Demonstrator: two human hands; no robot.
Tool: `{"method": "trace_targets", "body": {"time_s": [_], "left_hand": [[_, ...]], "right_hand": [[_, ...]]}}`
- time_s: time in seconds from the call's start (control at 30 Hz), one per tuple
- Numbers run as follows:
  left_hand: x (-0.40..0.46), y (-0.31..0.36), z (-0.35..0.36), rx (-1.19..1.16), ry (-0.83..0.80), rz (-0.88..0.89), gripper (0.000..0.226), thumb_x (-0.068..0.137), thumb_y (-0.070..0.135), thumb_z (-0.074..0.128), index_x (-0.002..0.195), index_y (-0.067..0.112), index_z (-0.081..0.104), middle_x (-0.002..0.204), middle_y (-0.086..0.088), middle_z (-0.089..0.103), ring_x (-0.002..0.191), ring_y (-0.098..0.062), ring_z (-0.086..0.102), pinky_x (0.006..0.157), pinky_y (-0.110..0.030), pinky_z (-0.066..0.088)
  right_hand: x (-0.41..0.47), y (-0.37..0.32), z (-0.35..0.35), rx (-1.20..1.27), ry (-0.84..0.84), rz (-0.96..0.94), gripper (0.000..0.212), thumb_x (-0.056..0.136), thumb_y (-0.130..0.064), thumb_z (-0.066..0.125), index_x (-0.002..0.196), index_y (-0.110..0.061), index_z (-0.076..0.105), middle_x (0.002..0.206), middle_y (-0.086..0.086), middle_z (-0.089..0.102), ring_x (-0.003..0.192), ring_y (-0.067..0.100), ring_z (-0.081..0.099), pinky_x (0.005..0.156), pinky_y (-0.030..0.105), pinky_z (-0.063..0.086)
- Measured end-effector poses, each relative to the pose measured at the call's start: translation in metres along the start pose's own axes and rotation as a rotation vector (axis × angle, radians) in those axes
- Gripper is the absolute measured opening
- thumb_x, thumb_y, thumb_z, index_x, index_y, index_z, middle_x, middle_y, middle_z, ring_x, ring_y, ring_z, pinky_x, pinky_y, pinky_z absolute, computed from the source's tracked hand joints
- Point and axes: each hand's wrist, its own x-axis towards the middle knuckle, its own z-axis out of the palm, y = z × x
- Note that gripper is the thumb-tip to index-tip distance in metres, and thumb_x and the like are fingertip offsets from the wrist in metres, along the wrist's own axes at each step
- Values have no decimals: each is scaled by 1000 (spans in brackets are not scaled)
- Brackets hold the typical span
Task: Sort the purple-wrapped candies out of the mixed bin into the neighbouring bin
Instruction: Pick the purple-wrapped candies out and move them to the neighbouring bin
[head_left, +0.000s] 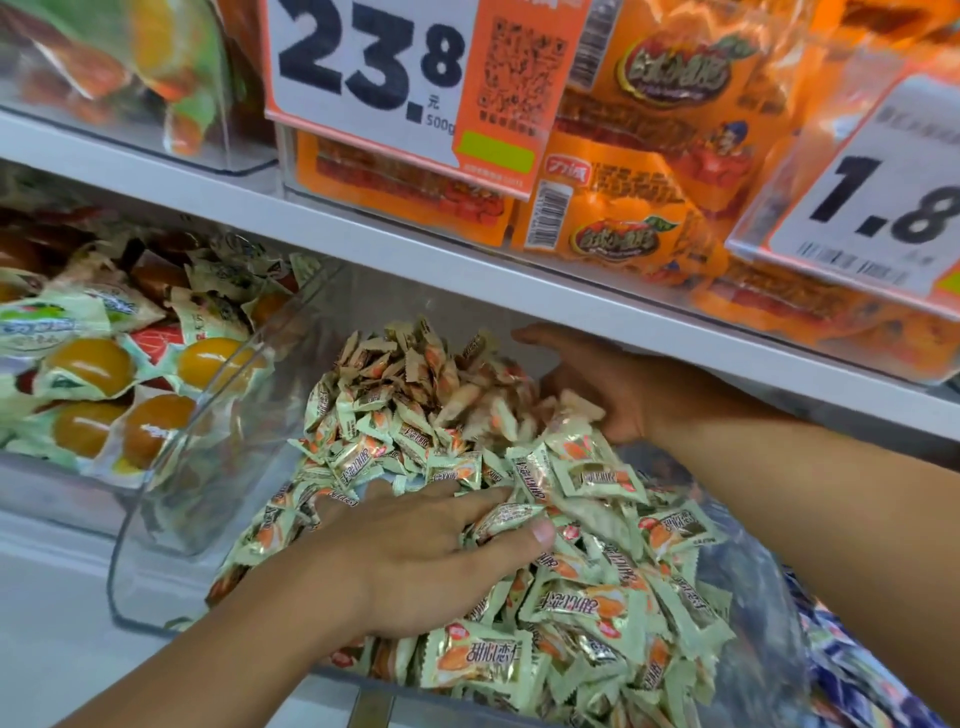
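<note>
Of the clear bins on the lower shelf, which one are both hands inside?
The middle bin, heaped with pale green candies. Left hand and right hand rest on its heap; the bin at the left holds orange jellies.

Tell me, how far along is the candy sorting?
Done: cannot tell; no purple wrappers show in the pale green candies. In hand: the left hand lies flat on the pile, and the right hand digs in at the back. Left: the neighbouring bin barely shows.
</note>
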Motion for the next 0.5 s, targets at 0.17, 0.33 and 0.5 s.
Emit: {"method": "trace_targets", "body": {"time_s": [0.17, 0.33, 0.5], "left_hand": [[-18, 6, -3, -21, 101, 44, 61, 95, 70, 27, 152, 53, 13, 163, 16, 16, 150, -25, 14, 118, -54, 10], [-30, 9, -7, -53, 120, 72, 60, 96, 66, 27, 152, 51, 14, 163, 16, 15, 150, -21, 15, 118, -45, 14], [-28, 5, -4, -21, 151, 124, 60, 96, 67, 30, 151, 55, 12, 162, 18, 17, 148, -17, 18, 114, -37, 14]], "right_hand": [[-2, -15, 33, 53, -167, -88, 36, 102, -35, 46, 124, -7, 54, 102, 17, 63, 79, 27, 70, 71, 46, 62], [-10, 0, 33, -384, -4, -210, 44, 102, -35, 46, 142, -18, 46, 129, 4, 56, 109, 23, 58, 97, 43, 51], [-48, 4, 14, -1140, 145, -524, 30, 105, -32, 43, 123, -19, 64, 123, -2, 65, 108, 15, 61, 92, 25, 47]]}}
